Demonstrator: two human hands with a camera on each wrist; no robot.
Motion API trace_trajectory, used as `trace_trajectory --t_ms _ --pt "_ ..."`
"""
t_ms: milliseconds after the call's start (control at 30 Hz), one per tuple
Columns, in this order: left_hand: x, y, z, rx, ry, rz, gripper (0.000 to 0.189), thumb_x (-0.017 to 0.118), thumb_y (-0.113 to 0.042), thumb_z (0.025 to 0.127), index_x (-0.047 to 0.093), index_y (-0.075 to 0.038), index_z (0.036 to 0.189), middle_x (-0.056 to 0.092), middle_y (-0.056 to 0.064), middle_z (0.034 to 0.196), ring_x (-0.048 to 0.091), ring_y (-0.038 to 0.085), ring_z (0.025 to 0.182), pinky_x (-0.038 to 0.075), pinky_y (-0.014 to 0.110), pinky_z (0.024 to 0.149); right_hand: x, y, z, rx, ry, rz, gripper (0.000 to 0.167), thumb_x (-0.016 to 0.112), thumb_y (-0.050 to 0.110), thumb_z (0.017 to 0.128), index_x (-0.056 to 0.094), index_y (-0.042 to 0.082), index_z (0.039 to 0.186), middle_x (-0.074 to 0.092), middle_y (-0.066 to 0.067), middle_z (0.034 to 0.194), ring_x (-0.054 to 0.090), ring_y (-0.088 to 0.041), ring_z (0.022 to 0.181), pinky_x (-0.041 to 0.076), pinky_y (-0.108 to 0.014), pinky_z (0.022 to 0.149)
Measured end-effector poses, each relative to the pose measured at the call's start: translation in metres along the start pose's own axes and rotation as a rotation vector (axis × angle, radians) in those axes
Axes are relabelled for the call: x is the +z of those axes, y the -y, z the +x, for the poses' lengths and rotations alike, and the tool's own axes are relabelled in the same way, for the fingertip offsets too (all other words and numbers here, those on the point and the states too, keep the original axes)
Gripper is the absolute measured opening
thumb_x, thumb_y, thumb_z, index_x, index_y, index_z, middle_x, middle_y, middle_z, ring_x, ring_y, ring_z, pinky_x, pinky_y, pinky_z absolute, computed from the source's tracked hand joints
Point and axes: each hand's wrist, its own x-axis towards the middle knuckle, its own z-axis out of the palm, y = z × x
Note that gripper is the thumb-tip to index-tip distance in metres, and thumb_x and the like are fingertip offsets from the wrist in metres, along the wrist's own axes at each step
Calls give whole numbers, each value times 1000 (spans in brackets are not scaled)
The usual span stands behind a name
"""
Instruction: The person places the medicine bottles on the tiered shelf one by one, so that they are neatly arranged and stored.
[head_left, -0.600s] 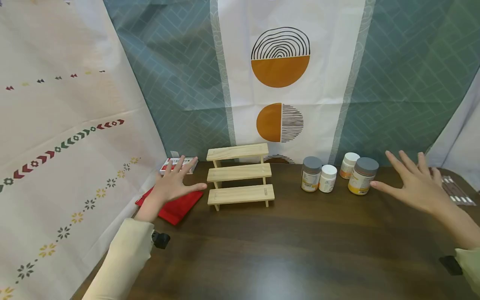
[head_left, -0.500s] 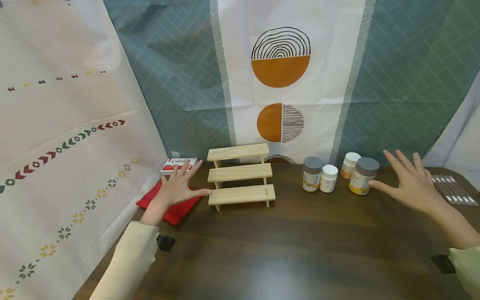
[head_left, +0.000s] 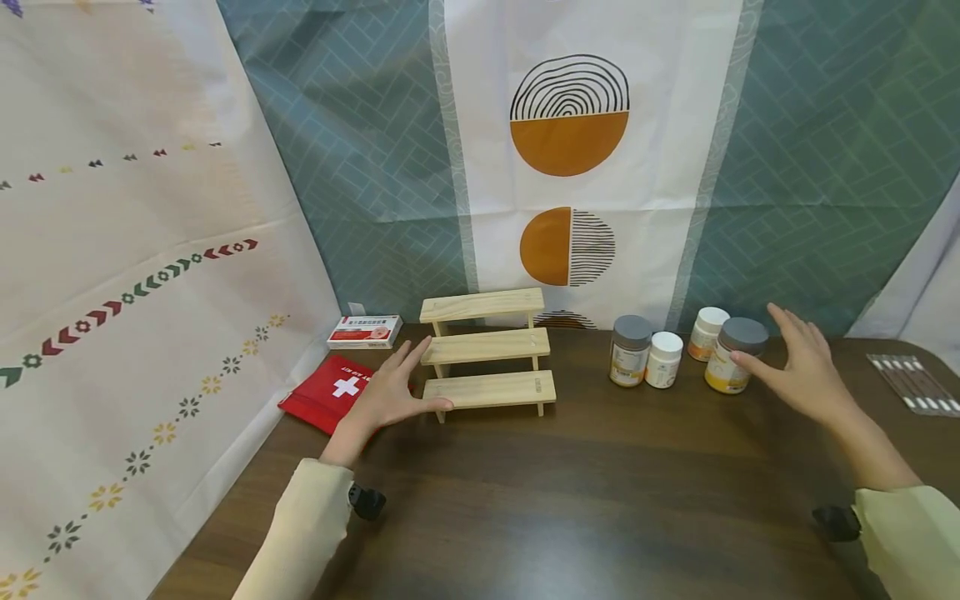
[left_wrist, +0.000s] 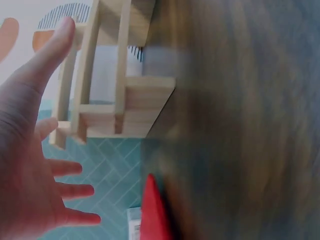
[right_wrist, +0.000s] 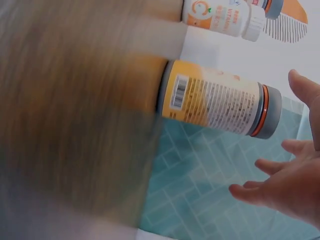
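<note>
The left hand (head_left: 393, 394), fingers spread, holds nothing beside the stand (head_left: 489, 387); the right hand (head_left: 810, 375), likewise, nears the jar (right_wrist: 217, 99); a low sweep might topple it into the bottle (head_left: 703, 340).

In the surface's (head_left: 562, 475) far left corner lies a medicine box (head_left: 364, 332), a first-aid pouch (head_left: 322, 396) before it and a three-tier stand (head_left: 491, 345) to its right. Near the far edge, right of the stand, a jar (head_left: 630, 352) and pill bottle (head_left: 663, 362) stand side by side, left of a vitamin bottle (head_left: 704, 335) with a second jar (head_left: 731, 360) before it to the right. Cotton swabs (head_left: 915, 385) lie near the far right corner.
</note>
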Motion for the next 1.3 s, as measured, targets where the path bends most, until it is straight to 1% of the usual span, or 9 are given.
trace_trajectory --t_ms 233,467,600,700,833,967,1067,1200,1300 --pt "12 1 3 -62 34 -42 104 74 -58 74 22 -20 156 29 20 157 34 43 141 43 62 101 4 5 2 228 49 212 81 54 37 98 11 -2 154 9 -37 156 8 -59 141 15 -75 106" --pt "19 0 12 -54 12 -399 97 78 -38 78 20 -19 154 32 12 156 35 34 140 38 59 107 7 5 4 348 6 278 70 57 36 97 28 5 152 25 -36 153 22 -52 140 32 -60 103" --pt "31 0 13 -87 -17 -511 90 79 -31 78 24 -24 149 34 11 152 43 35 132 40 58 105 16 3 2 359 0 271 66 60 34 96 34 8 150 34 -35 146 35 -46 130 41 -34 89" --pt "40 0 14 -96 -45 -597 88 81 -24 77 26 -24 147 32 11 152 41 35 132 39 56 105 21 1 0 349 -29 277 61 63 30 95 39 10 147 39 -33 143 49 -19 112 39 -14 77" --pt "50 -3 20 -95 -90 -723 88 81 -15 77 26 -21 146 26 12 153 33 34 134 35 55 106 22 0 -1 339 -66 296 54 66 29 93 44 19 142 42 -27 144 37 11 95 36 -5 71" --pt "59 -1 29 -90 -139 -798 90 81 -10 75 27 -19 146 25 11 153 32 33 130 36 46 102 23 -1 -1 332 -96 350 48 67 28 92 46 27 136 52 1 129 38 13 94 36 -4 73" --pt "66 4 32 -88 -161 -861 93 79 -7 76 25 -23 149 29 12 151 36 34 129 39 39 95 24 -2 -2 326 -103 385 46 67 27 92 46 31 133 48 17 119 39 14 92 36 -3 73" --pt "74 10 27 -102 -163 -946 96 77 -6 78 21 -33 152 37 14 145 42 35 126 44 34 90 25 -3 -3 322 -104 394 45 68 29 92 47 32 131 46 21 117 39 13 91 37 -3 73" --pt "74 10 23 -101 -174 -960 96 76 -5 80 20 -32 153 41 15 142 44 33 125 45 32 90 25 -4 -3 310 -106 401 43 69 28 91 48 33 128 43 27 110 39 13 92 37 -3 73"
